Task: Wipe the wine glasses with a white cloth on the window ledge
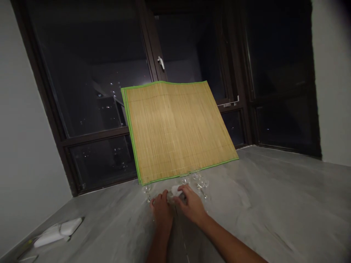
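a clear glass [170, 198] lay between my left hand [161, 209], which gripped its side, and my right hand [192, 204], which pinched a white wad [174, 190].

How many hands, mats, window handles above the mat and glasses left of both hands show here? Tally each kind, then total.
Left hand and right hand: 2
Mat: 1
Window handle: 1
Glass left of both hands: 1
Total: 5

Our bare left forearm [159, 241] rises almost straight ahead; our right forearm [227, 239] slants inward. Our left grip [162, 209], a bare hand, lies back upward with fingers bent; beside it, our right grip [192, 205] curls leftward, thumb below the forefinger.
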The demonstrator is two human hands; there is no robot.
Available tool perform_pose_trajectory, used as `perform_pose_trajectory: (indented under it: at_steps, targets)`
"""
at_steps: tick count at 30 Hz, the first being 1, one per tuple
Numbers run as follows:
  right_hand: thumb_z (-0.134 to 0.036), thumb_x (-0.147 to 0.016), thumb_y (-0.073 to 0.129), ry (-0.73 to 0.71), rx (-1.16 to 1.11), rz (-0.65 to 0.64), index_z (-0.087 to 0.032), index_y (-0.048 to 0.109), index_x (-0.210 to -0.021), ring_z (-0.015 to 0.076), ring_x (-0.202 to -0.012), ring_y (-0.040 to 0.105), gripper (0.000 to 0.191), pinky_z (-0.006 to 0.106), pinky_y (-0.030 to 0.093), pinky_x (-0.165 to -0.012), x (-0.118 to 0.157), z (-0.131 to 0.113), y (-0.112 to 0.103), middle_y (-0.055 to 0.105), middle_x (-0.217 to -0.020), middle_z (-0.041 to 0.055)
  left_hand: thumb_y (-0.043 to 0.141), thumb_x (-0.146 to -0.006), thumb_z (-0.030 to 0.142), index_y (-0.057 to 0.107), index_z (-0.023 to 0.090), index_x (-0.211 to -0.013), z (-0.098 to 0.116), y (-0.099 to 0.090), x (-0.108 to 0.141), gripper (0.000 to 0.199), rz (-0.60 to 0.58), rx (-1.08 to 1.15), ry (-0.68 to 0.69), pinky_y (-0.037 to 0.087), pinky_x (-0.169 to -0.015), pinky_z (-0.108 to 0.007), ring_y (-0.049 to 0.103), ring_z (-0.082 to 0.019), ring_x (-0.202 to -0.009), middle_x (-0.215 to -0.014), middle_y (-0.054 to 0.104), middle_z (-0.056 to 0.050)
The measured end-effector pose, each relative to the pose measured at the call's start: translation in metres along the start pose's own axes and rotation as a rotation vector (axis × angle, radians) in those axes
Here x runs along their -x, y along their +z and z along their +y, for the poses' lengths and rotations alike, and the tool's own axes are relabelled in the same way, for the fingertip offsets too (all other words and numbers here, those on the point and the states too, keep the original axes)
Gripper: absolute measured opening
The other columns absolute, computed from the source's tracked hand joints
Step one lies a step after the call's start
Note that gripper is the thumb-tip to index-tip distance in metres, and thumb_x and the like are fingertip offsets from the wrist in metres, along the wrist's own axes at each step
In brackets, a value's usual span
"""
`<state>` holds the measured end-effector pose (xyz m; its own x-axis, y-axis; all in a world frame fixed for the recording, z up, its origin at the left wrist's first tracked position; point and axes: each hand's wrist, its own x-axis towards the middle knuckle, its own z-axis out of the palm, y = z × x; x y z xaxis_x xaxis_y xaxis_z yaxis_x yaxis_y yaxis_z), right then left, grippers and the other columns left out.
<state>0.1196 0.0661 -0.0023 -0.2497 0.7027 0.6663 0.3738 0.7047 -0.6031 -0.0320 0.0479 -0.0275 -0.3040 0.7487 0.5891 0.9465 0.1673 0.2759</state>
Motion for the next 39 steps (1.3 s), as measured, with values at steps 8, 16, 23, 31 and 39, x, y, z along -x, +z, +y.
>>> perform_pose_trajectory:
  at_steps: [8,16,23,31,39]
  targets:
    - [-0.011,-0.078,0.048,0.009,0.009,0.113,-0.019,0.056,-0.11,0.0217,-0.105,0.058,0.034,0.036,0.045,-0.094,-0.007,0.014,0.003,0.063,-0.109,0.0078,0.048,-0.077,0.007,0.059,0.02,-0.125,0.007,-0.005,0.001,0.051,-0.05,0.005,0.036,0.021,-0.11,-0.044,0.058,-0.023,-0.108,-0.11,0.067,-0.009]
    - [0.003,-0.065,0.043,0.073,0.082,-0.005,-0.011,0.032,-0.145,0.0235,-0.115,0.056,0.081,0.038,0.045,-0.098,-0.009,0.01,-0.004,0.06,-0.124,0.0163,0.047,-0.079,0.007,0.059,0.021,-0.125,0.007,-0.006,0.002,0.05,-0.084,0.009,0.049,0.02,-0.11,-0.042,0.058,-0.021,-0.108,-0.11,0.067,-0.009]
    - [0.004,-0.063,0.041,-0.043,0.105,-0.035,-0.014,0.037,-0.143,0.0218,-0.13,0.043,0.082,0.038,0.039,-0.107,-0.009,0.01,0.001,0.059,-0.128,0.0128,0.047,-0.078,0.005,0.058,0.021,-0.126,0.007,-0.002,0.002,0.052,-0.094,0.014,0.041,0.02,-0.109,-0.043,0.058,-0.022,-0.11,-0.113,0.067,-0.01]
    - [0.0,-0.071,0.042,-0.064,0.194,-0.041,-0.012,0.035,-0.145,0.0239,-0.128,0.046,0.074,0.04,0.039,-0.107,-0.007,0.004,0.002,0.053,-0.134,0.0163,0.044,-0.08,0.005,0.058,0.02,-0.127,0.008,-0.002,0.004,0.052,-0.112,-0.031,0.055,0.022,-0.109,-0.044,0.057,-0.023,-0.113,-0.115,0.067,-0.011]
    - [-0.007,-0.078,0.047,-0.127,0.195,-0.242,-0.019,0.045,-0.141,0.0223,-0.106,0.059,0.064,0.032,0.045,-0.092,-0.002,-0.012,-0.001,0.065,-0.115,0.0108,0.047,-0.088,0.023,0.068,0.026,-0.11,0.017,-0.008,0.004,0.031,-0.116,0.02,0.149,0.025,-0.104,-0.049,0.06,-0.027,-0.104,-0.103,0.07,-0.009]
